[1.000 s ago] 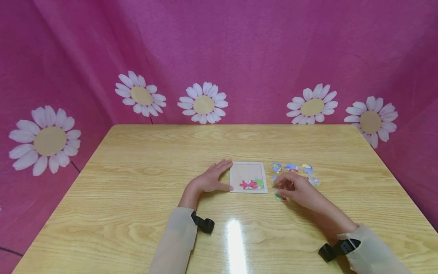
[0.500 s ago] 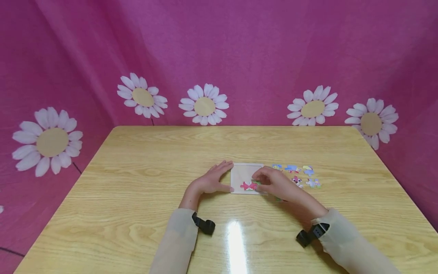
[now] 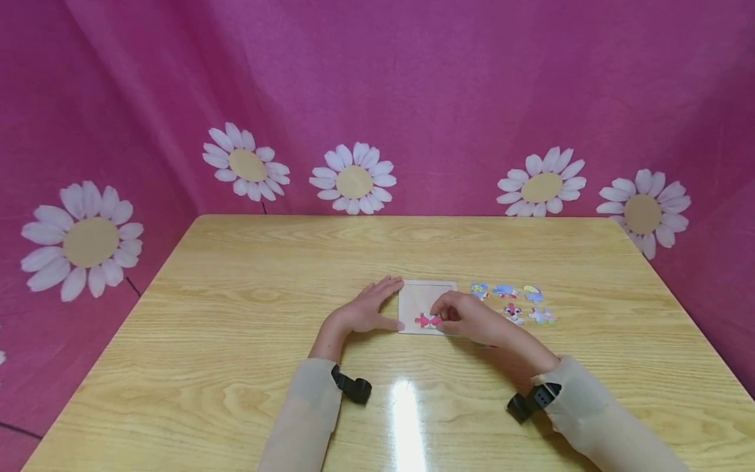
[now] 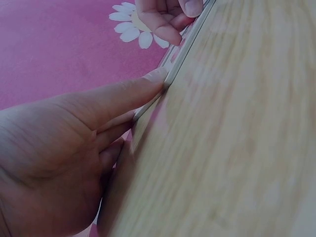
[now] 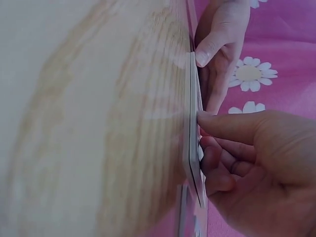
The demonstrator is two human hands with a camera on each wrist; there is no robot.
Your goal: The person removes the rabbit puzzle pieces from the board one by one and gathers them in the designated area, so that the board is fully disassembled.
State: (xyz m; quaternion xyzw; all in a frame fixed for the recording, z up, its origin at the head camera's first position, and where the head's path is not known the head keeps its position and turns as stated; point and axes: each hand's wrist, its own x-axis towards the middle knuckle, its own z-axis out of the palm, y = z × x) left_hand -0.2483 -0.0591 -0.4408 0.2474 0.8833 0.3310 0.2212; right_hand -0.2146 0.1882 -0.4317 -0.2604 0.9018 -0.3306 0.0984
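Note:
A square, shallow puzzle tray (image 3: 416,296) with a pale rim lies on the table. Red-pink puzzle pieces (image 3: 422,321) sit in its near part. My left hand (image 3: 367,311) rests along the tray's left side, fingers straight at the far corner and thumb at the near corner; the left wrist view shows the thumb (image 4: 143,85) on the rim. Over the tray's near right part, my right hand (image 3: 468,318) pinches a small puzzle piece, mostly hidden by its fingers. In the right wrist view its thumb (image 5: 229,126) is close over the tray edge (image 5: 189,113).
Right of the tray lie several loose jigsaw pieces, among them a blue one (image 3: 506,290), one with an animal face (image 3: 513,313) and a pale blue one (image 3: 541,316). A pink curtain (image 3: 442,98) with daisies hangs behind the wooden table (image 3: 265,262).
My right hand has moved left from the loose pieces to the tray, then slightly further left over the pieces inside. My left hand has stayed at the tray's left side.

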